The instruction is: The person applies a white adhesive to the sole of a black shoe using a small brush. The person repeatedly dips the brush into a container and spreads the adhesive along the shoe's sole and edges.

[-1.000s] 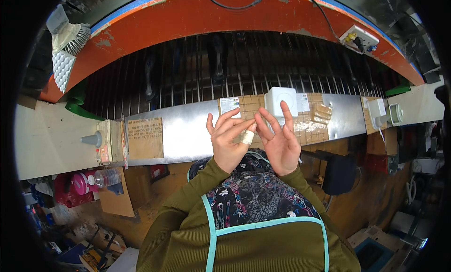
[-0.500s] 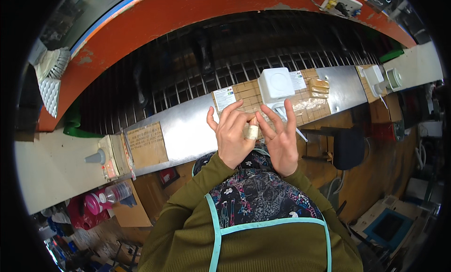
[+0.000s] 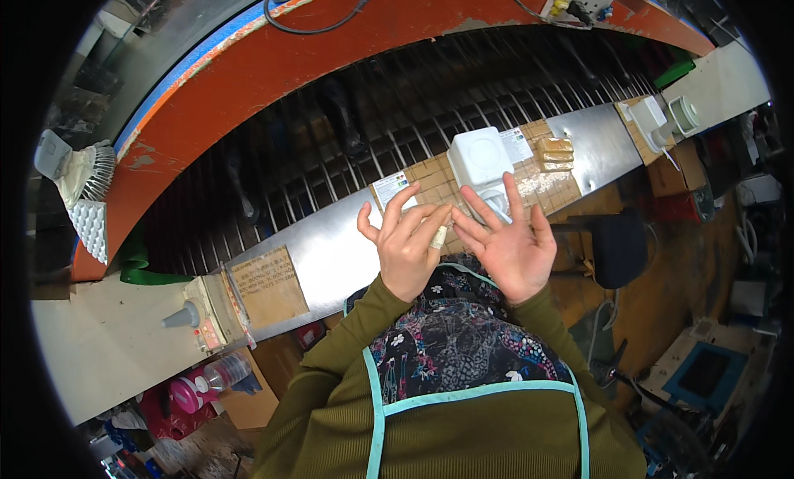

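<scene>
My left hand [image 3: 408,251] is raised over the bench with its back showing. Its thumb and index finger come together at the tips, while the outer fingers stand apart. A pale band, like tape, [image 3: 439,237] wraps one of its digits. Any small thing in this pinch is too small to make out. My right hand [image 3: 519,256] shows its palm, fingers spread, and one fingertip meets the left hand's pinch. Just beyond the hands, a white box-shaped plastic piece [image 3: 480,156] stands on a tape-covered cardboard sheet [image 3: 550,189].
Beyond the metal strip [image 3: 335,260] runs a row of thin rods [image 3: 372,160] below an orange edge [image 3: 273,61]. A brown block [image 3: 556,155] lies on the cardboard. Left are brown cardboard [image 3: 269,289] and a grey cone [image 3: 182,315]; a dark stool [image 3: 616,247] stands right.
My right hand has turned and spread its fingers wider. The pale band on the left hand now shows less. The whole view has tilted and shifted slightly.
</scene>
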`<state>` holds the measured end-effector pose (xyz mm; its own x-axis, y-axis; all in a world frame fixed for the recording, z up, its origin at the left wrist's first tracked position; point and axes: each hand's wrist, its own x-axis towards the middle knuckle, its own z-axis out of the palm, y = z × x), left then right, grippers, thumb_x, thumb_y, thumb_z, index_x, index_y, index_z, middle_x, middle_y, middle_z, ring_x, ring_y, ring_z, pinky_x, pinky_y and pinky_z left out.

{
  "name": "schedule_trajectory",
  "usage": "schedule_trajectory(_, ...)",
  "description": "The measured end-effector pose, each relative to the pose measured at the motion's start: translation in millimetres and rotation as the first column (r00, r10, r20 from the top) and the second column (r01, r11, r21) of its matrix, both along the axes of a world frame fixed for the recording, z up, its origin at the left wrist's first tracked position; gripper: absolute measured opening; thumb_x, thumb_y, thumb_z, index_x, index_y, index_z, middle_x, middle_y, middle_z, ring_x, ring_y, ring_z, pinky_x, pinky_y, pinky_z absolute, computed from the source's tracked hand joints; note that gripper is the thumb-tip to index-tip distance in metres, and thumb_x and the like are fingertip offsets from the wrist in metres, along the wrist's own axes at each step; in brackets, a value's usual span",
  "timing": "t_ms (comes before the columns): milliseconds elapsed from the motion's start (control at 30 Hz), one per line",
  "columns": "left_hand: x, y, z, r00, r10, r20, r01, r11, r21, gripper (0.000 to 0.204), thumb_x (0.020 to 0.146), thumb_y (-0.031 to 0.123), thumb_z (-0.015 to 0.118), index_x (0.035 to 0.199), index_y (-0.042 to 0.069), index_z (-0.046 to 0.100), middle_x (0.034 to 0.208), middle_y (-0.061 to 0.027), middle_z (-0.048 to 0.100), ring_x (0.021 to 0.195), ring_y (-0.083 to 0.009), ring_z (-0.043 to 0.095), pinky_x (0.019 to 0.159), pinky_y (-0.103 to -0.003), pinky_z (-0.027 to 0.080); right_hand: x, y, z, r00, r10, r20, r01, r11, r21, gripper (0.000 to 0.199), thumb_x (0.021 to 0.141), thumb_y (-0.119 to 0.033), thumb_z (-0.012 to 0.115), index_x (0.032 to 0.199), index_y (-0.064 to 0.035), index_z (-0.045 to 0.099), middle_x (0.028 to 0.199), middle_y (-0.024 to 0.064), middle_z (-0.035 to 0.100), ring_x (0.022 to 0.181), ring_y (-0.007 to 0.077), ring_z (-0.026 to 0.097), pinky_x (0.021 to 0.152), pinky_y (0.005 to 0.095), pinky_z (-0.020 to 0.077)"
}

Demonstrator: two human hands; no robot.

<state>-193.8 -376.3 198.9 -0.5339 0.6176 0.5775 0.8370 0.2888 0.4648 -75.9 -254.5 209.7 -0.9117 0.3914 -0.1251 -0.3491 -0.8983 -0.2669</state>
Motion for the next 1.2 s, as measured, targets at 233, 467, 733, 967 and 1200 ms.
schedule_trajectory(233,-17,-3,4,0.994,0.003,-0.107,-0.007,0.999,-0.038,0.012,0.076,0.011,0.07,0.087,0.014,0.07,0.085,0.0032,0.066,0.115,-0.0193,0.057,0.104,-0.05,0.014,-14,9,13,0.994,0.109,-0.032,-0.106,0.99,0.096,0.066,0.096,-0.052,0.041,0.152,-0.0293,0.014,0.153,0.0293,0.01,0.136,0.0553,0.021,0.112,0.0591,0.0201)
schedule_trajectory(467,-24,0,13,0.98,-0.057,0.19,0.019,0.98,0.196,0.011,0.08,0.01,0.069,0.089,0.014,0.071,0.085,0.0029,0.067,0.112,-0.0193,0.059,0.101,-0.047,0.017,-23,16,20,0.988,0.137,-0.074,-0.141,0.989,-0.046,0.069,0.096,-0.055,0.041,0.153,-0.0309,0.011,0.154,0.0284,0.008,0.137,0.0556,0.018,0.112,0.0605,0.0189)
schedule_trajectory(733,-21,2,22,0.988,-0.036,-0.153,0.032,0.999,-0.025,0.018,0.076,0.008,0.067,0.091,0.016,0.073,0.082,0.0051,0.065,0.115,-0.0158,0.059,0.099,-0.048,0.017,-15,27,30,0.982,0.185,-0.048,-0.156,0.919,0.362,0.076,0.095,-0.058,0.038,0.153,-0.0299,-0.002,0.153,0.0319,0.006,0.135,0.0551,0.022,0.109,0.0634,0.0228)
schedule_trajectory(967,-19,10,24,0.929,-0.082,-0.36,0.066,0.996,-0.058,0.011,0.076,0.012,0.068,0.087,0.014,0.07,0.08,0.0037,0.062,0.117,-0.0157,0.058,0.099,-0.047,0.013,-6,34,32,0.977,0.188,-0.105,-0.14,0.925,0.354,0.076,0.095,-0.058,0.039,0.153,-0.0297,-0.003,0.153,0.0326,0.004,0.135,0.0564,0.021,0.107,0.065,0.0241)
schedule_trajectory(1200,-23,20,20,0.986,-0.096,-0.137,0.114,0.985,0.126,0.006,0.08,0.014,0.068,0.086,0.012,0.067,0.084,0.0005,0.064,0.116,-0.0183,0.058,0.1,-0.045,0.014,-6,32,16,0.97,0.122,-0.212,-0.138,0.988,-0.063,0.071,0.095,-0.055,0.042,0.153,-0.0249,0.013,0.153,0.0315,-0.001,0.14,0.0539,0.006,0.109,0.0686,0.0085)
